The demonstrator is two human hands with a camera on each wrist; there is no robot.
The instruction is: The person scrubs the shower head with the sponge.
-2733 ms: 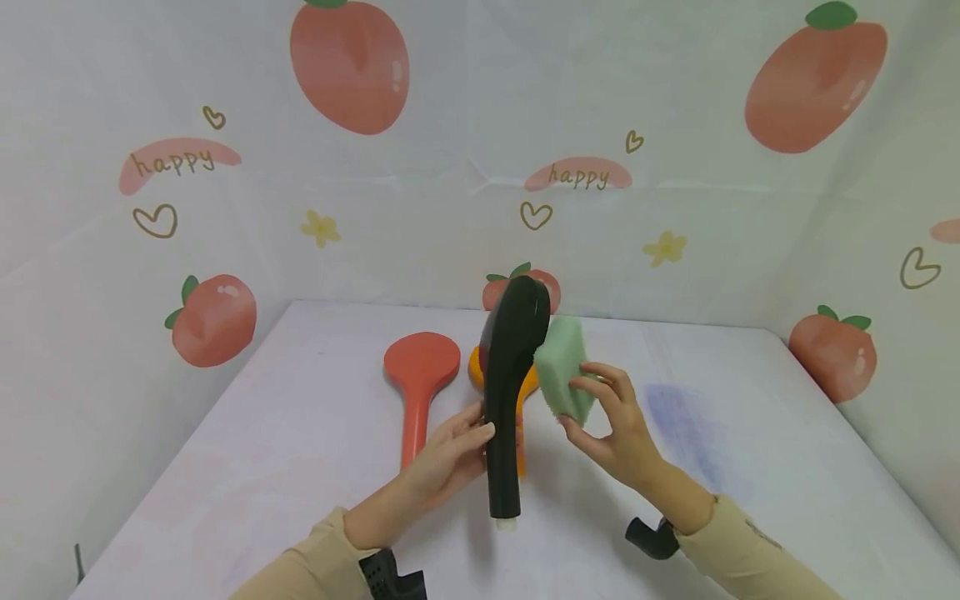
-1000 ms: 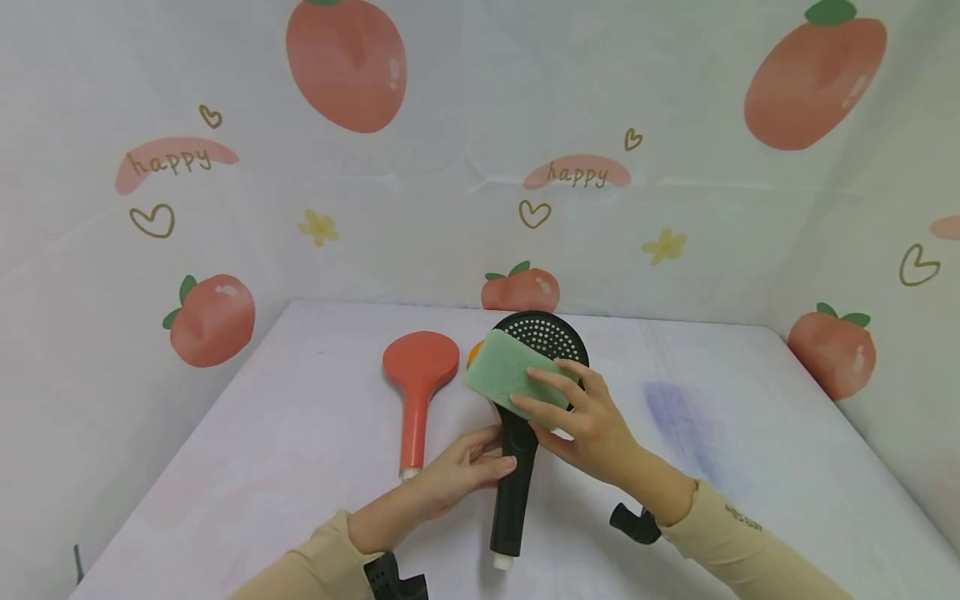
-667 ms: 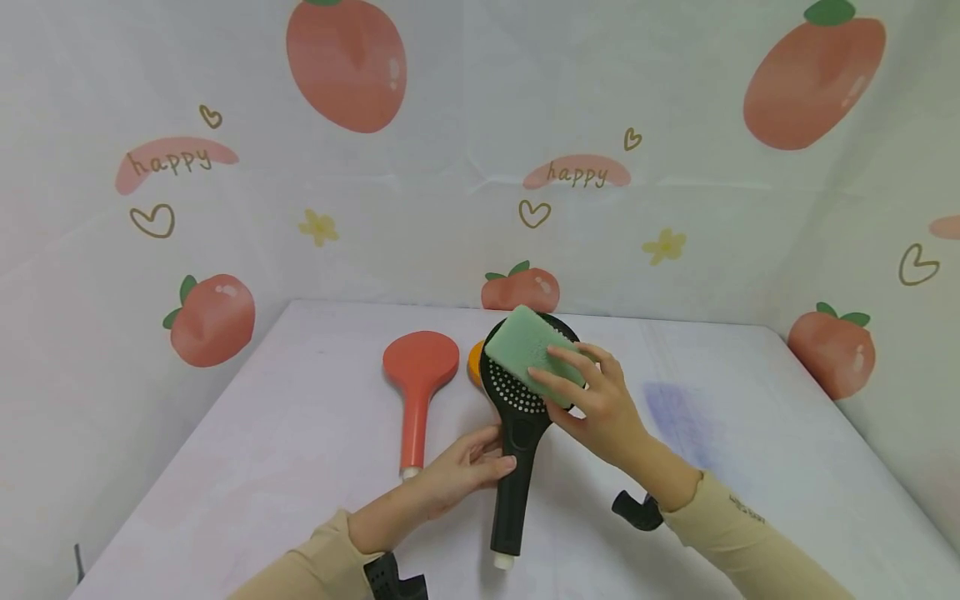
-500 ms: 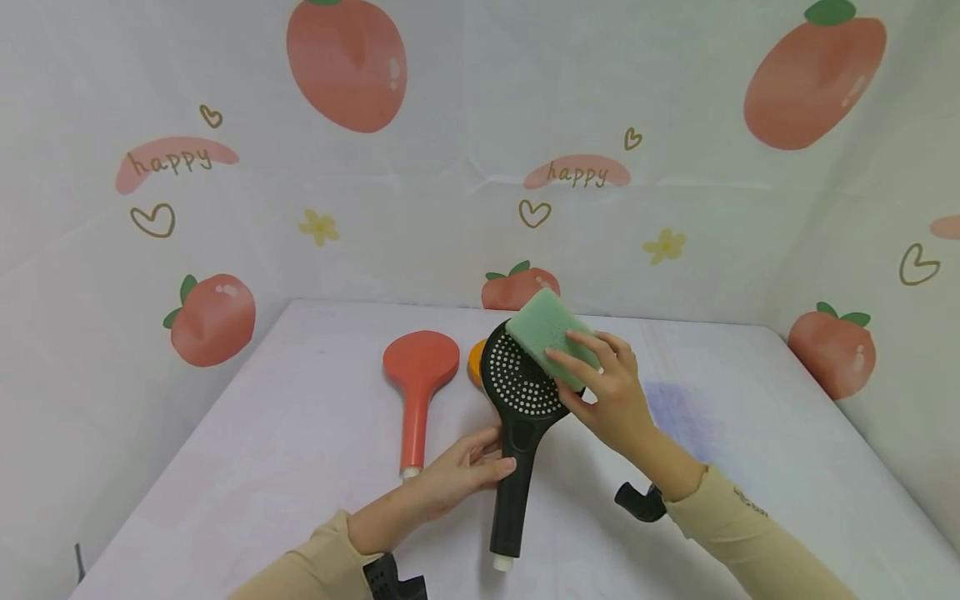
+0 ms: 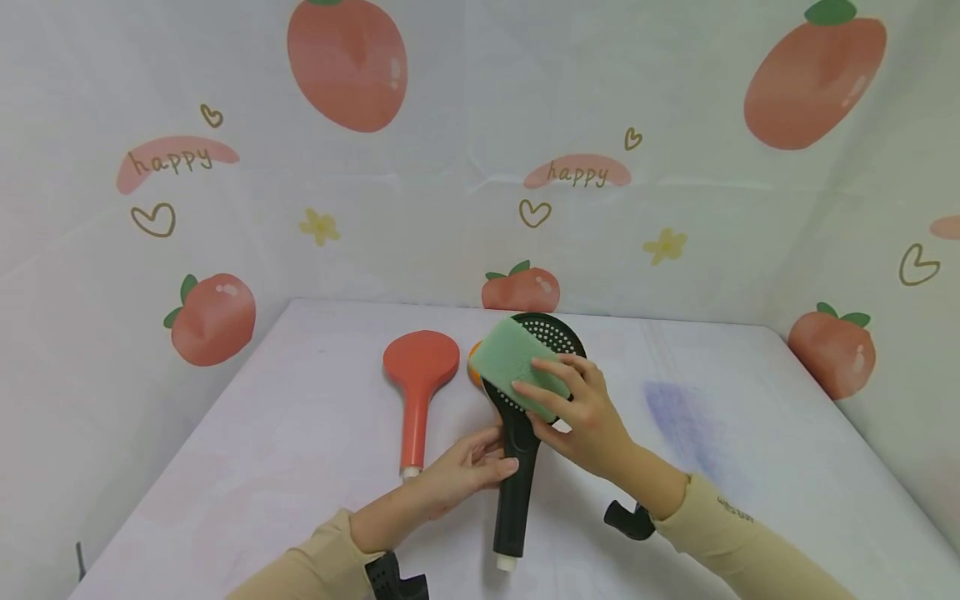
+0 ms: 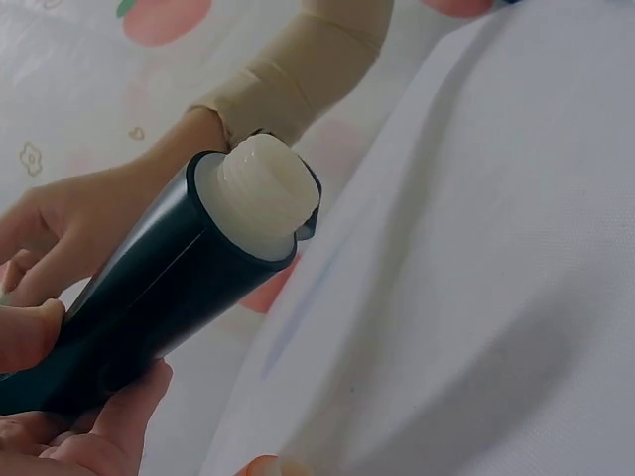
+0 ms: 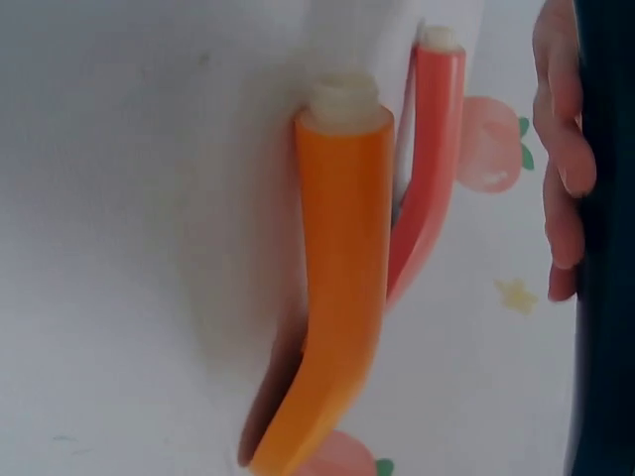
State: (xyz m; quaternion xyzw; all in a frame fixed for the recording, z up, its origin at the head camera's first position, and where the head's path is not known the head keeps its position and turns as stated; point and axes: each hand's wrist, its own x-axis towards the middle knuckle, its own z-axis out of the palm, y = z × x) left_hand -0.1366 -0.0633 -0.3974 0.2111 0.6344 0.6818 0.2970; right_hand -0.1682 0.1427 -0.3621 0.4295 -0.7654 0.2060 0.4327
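Observation:
My left hand (image 5: pixel 467 475) grips the handle of a black shower head (image 5: pixel 516 504), held up off the table with its dotted spray face toward me. In the left wrist view the white threaded end (image 6: pixel 263 188) of that handle shows, with thumb and fingers around it. My right hand (image 5: pixel 588 421) pinches a pale green sponge (image 5: pixel 506 354) between thumb and fingers. The sponge lies across the spray face, covering its left and middle parts; whether it is pressed firmly I cannot tell. The right wrist view shows the left hand's fingers (image 7: pixel 566 149) along the black handle.
A red shower head (image 5: pixel 422 358) lies face down on the white table (image 5: pixel 300 417), left of the black one. An orange shower head (image 7: pixel 342 228) lies beside it, mostly hidden in the head view. Behind stands a fruit-printed backdrop (image 5: pixel 420 225).
The black shower head has turned from side-on to face me. Over the last second the sponge slid up and right across the spray face, then back down and left. The left hand barely moved lately.

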